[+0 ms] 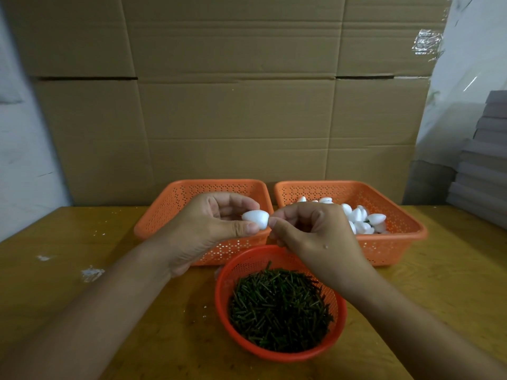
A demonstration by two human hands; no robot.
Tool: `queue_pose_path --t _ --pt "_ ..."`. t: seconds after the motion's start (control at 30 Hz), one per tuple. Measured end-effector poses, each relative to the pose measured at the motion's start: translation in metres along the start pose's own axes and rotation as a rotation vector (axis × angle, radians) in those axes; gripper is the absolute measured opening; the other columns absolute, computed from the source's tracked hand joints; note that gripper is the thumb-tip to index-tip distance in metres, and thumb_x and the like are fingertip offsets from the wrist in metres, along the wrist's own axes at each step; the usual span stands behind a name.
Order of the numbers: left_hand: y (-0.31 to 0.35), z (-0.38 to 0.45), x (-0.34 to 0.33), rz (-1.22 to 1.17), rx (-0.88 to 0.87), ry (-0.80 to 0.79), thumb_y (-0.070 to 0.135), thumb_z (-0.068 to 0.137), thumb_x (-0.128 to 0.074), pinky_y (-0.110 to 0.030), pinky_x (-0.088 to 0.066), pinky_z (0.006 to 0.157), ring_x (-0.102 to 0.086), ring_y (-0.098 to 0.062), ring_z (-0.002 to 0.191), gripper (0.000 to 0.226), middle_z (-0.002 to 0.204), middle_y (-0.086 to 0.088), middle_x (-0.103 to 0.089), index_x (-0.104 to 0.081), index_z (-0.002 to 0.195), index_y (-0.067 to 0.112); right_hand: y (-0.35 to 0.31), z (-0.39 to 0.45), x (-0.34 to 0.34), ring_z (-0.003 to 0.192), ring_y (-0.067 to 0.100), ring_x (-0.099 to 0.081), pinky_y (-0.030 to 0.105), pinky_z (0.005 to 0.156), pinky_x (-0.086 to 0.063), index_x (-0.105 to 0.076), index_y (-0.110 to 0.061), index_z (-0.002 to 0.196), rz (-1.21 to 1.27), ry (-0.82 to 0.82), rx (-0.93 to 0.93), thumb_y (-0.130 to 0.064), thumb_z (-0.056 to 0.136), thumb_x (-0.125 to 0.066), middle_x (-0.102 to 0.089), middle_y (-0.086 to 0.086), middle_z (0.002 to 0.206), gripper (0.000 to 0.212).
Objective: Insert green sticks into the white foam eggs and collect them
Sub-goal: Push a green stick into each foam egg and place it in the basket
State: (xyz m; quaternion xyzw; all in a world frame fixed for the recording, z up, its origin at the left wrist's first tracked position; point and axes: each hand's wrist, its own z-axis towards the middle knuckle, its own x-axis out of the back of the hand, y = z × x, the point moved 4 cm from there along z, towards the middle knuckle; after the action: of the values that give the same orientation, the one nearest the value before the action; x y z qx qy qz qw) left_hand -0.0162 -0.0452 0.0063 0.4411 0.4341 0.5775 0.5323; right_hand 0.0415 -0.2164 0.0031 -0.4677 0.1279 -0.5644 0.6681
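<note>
My left hand [216,229] pinches a white foam egg [255,219] between thumb and fingers, held above the left orange basket [175,204]. My right hand [310,231] has its fingertips pinched together right at the egg's near end; whatever they hold is hidden. A round orange basket [222,297] full of green sticks [279,308] sits in front, below both hands. The right orange basket [397,212] holds several white foam eggs [359,215].
The baskets stand on a yellow wooden table [109,270] with white foam crumbs [92,274] at the left. A tall cardboard wall [233,105] rises behind the baskets. Stacked grey boards [485,160] sit at the right edge.
</note>
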Motion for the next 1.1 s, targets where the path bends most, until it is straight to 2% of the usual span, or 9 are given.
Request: queue_pose_path --t 0.13,0.3,0.47,0.63,0.73,0.77,0.87,1.0,1.1 --pt "-0.0013 0.0003 -0.0005 0.015 0.004 0.007 0.025 0.06 -0.089 -0.027 -0.059 0.086 -0.072 -0.024 0.106 0.037 0.108 -0.01 -0.076 -0.078 0.095 0.023 0.0008 0.0002 0.0009 0.055 0.0 -0.06 0.016 0.054 -0.044 -0.075 -0.013 0.075 0.014 0.004 -0.01 -0.016 0.09 -0.071 -0.069 0.001 0.062 0.016" --pt "-0.0017 -0.0001 -0.0003 0.015 0.011 -0.002 0.02 0.065 -0.088 -0.029 -0.058 0.089 -0.071 -0.026 0.107 0.034 0.111 -0.013 -0.075 -0.077 0.097 0.021 0.0011 0.0012 0.0011 0.056 0.004 -0.06 0.02 0.054 -0.046 -0.076 -0.013 0.076 0.022 0.002 -0.019 -0.014 0.09 -0.071 -0.07 0.003 0.063 0.015" --pt "-0.0008 0.0 -0.0011 0.011 0.013 0.01 0.024 0.06 -0.089 -0.03 -0.058 0.09 -0.072 -0.023 0.104 0.035 0.108 -0.012 -0.075 -0.078 0.094 0.022 0.0009 0.0005 0.0014 0.063 -0.008 -0.064 0.009 0.059 -0.043 -0.075 -0.006 0.077 0.043 -0.004 -0.01 -0.011 0.091 -0.071 -0.07 0.004 0.062 0.015" --pt "-0.0017 -0.0001 -0.0002 0.016 0.018 0.004 0.018 0.066 -0.089 -0.03 -0.059 0.09 -0.071 -0.024 0.104 0.034 0.11 -0.012 -0.075 -0.077 0.097 0.019 0.0007 0.0011 0.0013 0.055 0.0 -0.061 0.012 0.056 -0.044 -0.075 -0.008 0.078 0.043 0.002 -0.006 -0.013 0.09 -0.071 -0.07 0.007 0.064 0.014" --pt "-0.0015 0.0 -0.0007 0.008 0.019 0.009 0.022 0.062 -0.089 -0.03 -0.059 0.089 -0.071 -0.024 0.103 0.036 0.11 -0.012 -0.075 -0.078 0.096 0.02 0.0014 0.0013 0.0015 0.055 0.019 -0.062 0.021 0.054 -0.047 -0.075 -0.01 0.078 0.038 0.003 -0.009 -0.015 0.09 -0.071 -0.07 0.007 0.064 0.014" --pt "-0.0014 0.0001 -0.0008 0.007 0.016 0.008 0.023 0.062 -0.089 -0.029 -0.059 0.089 -0.071 -0.023 0.103 0.036 0.11 -0.012 -0.075 -0.078 0.096 0.02 0.0015 0.0013 0.0017 0.056 0.02 -0.063 0.022 0.054 -0.047 -0.075 -0.011 0.078 0.038 0.002 -0.009 -0.016 0.09 -0.071 -0.07 0.007 0.065 0.013" --pt "-0.0016 0.0002 -0.0007 0.011 0.015 0.005 0.018 0.066 -0.088 -0.028 -0.059 0.086 -0.071 -0.023 0.103 0.033 0.11 -0.012 -0.075 -0.077 0.096 0.019 0.0017 0.0013 0.0021 0.056 0.012 -0.061 0.022 0.054 -0.047 -0.075 -0.013 0.079 0.044 -0.009 -0.01 -0.016 0.09 -0.072 -0.071 0.004 0.065 0.012" --pt "-0.0003 -0.0006 0.0001 0.001 0.008 0.019 0.017 0.065 -0.085 -0.027 -0.059 0.083 -0.072 -0.02 0.099 0.032 0.108 -0.011 -0.075 -0.077 0.096 0.018 0.0031 0.0022 0.0019 0.062 0.011 -0.065 0.025 0.058 -0.05 -0.075 -0.02 0.085 0.082 -0.027 -0.038 -0.016 0.089 -0.074 -0.072 0.003 0.07 0.005" --pt "0.0013 -0.001 0.0015 0.001 0.003 0.044 0.021 0.063 -0.085 -0.029 -0.06 0.086 -0.072 -0.02 0.099 0.031 0.106 -0.009 -0.076 -0.079 0.093 0.023 0.0035 0.0034 0.0036 0.064 0.003 -0.065 0.016 0.059 -0.048 -0.073 -0.026 0.087 0.064 -0.018 -0.031 -0.013 0.087 -0.074 -0.072 -0.009 0.069 0.013"
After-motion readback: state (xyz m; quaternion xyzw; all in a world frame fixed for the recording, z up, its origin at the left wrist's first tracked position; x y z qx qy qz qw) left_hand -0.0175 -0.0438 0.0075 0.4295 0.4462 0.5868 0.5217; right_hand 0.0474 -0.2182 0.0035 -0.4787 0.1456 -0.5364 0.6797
